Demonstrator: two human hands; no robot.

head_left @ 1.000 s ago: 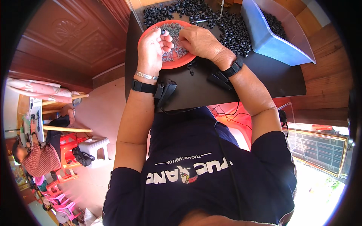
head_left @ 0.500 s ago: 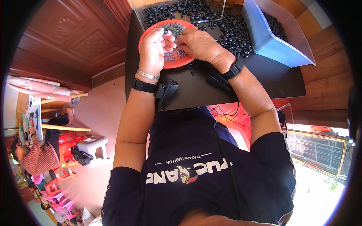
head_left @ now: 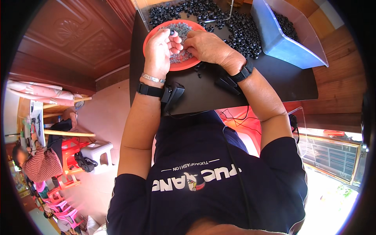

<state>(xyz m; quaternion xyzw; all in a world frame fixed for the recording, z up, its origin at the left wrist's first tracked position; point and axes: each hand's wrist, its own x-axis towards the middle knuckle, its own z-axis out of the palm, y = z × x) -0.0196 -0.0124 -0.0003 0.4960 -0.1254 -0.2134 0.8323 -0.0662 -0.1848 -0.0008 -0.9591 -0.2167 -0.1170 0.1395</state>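
A small round black part is pinched between the thumb and forefinger of my left hand, its other fingers curled loosely. That hand is over the left side of a round red-orange tray. Many tiny grey, metallic-looking pieces lie spread in the tray. Over its right side, my right hand bends down with its fingers drawn together among the pieces. Its fingertips are partly hidden, so what they hold does not show.
Heaps of black round parts cover the back of the dark table. More fill a tilted blue-clear bin at the right. Black devices are strapped to both wrists. Stools and a seated person are at far left.
Both hands keep almost the same pose, and the black part stays in my left fingers. The whole view has shifted very slightly.
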